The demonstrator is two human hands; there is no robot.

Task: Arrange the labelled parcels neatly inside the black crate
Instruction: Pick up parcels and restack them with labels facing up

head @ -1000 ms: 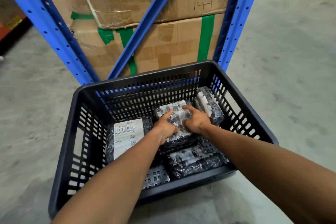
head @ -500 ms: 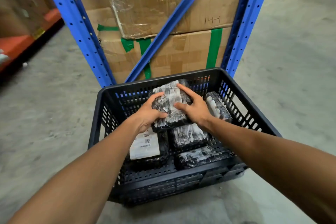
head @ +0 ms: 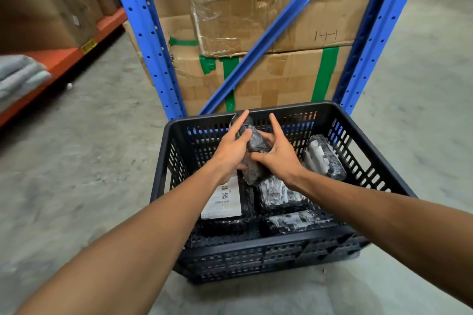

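A black slotted crate (head: 378, 158) stands on the concrete floor. Both hands hold one black wrapped parcel (head: 254, 146) upright above the crate's middle: my left hand (head: 231, 148) grips its left side, my right hand (head: 277, 153) its right side. Below them a parcel with a white barcode label (head: 225, 202) lies flat at the left. Two dark parcels lie beside it, one in the middle (head: 280, 194) and one at the front (head: 297, 221). Another parcel (head: 325, 158) leans against the right wall.
A blue rack frame (head: 143, 33) with a diagonal brace stands right behind the crate, holding taped cardboard boxes (head: 268, 7). An orange shelf (head: 58, 59) with boxes and grey folded cloth runs along the left. Bare concrete floor lies on both sides.
Both hands have lifted one parcel off the pile and turned it from lying flat to standing on end. The view has tilted up, so the crate sits lower in frame.
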